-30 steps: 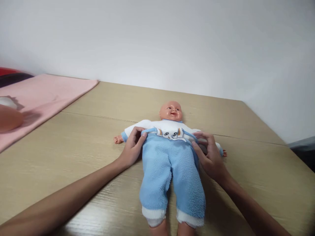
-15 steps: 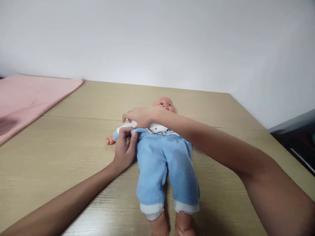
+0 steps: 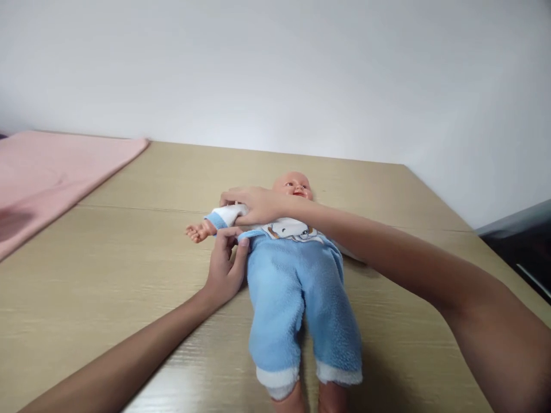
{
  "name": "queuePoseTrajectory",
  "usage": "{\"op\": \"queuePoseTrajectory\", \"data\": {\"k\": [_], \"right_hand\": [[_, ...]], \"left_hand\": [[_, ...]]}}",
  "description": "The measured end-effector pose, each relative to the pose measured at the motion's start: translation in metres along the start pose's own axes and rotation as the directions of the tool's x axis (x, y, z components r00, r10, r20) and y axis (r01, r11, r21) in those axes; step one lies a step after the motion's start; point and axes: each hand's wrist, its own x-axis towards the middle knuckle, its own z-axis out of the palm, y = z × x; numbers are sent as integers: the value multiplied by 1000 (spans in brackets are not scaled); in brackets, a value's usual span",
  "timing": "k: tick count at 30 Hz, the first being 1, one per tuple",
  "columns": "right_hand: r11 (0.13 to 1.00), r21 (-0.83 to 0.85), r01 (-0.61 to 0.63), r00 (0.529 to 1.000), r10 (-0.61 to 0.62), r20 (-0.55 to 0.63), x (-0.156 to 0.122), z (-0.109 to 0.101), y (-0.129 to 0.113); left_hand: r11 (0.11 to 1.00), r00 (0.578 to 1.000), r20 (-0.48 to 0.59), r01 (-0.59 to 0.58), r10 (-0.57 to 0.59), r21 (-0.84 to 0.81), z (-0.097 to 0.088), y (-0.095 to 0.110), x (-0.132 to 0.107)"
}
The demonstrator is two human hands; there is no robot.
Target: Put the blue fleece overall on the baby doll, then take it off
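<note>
A baby doll (image 3: 291, 181) lies on its back, its feet toward me and cut off by the lower edge of the view. It wears light blue fleece trousers (image 3: 275, 287) with white cuffs and a white shirt (image 3: 286, 228) with a printed animal face. My left hand (image 3: 226, 267) is closed in a pinch on the trousers' waistband at the doll's left-hand side in view. Reaching across the chest, my right hand (image 3: 253, 203) is closed around the doll's sleeved arm (image 3: 226, 216) near the shoulder. Some of its fingers are hidden behind the sleeve.
The doll rests on a light wooden table (image 3: 129, 275) with a seam running across it. Pink cloth (image 3: 55, 178) covers the far left part. A pale wall (image 3: 275, 74) stands behind, and a dark object (image 3: 520, 246) is beyond the right edge.
The doll has shifted slightly to the right in view, and its sleeved arm is raised a little, with more of the cuff showing. My left hand keeps its pinch on the waistband.
</note>
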Motion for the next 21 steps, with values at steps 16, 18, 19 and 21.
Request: {"op": "queuePoseTrajectory", "data": {"k": [16,18,19,21], "right_hand": [[995,82,63,994,-55,-98,-48,-1,4],[992,117,45,995,-34,-94,-50,0,2],[990,138,30,994,-15,-107,-52,0,2],[985,169,-39,981,70,-180,-59,-2,-3]], "left_hand": [[950,939,-177,-309,296,-51,5,0,5],[983,968,-211,-162,140,-91,6,1,7],[987,975,-214,-89,58,-133,6,2,9],[974,976,-202,41,-87,-221,6,4,12]]}}
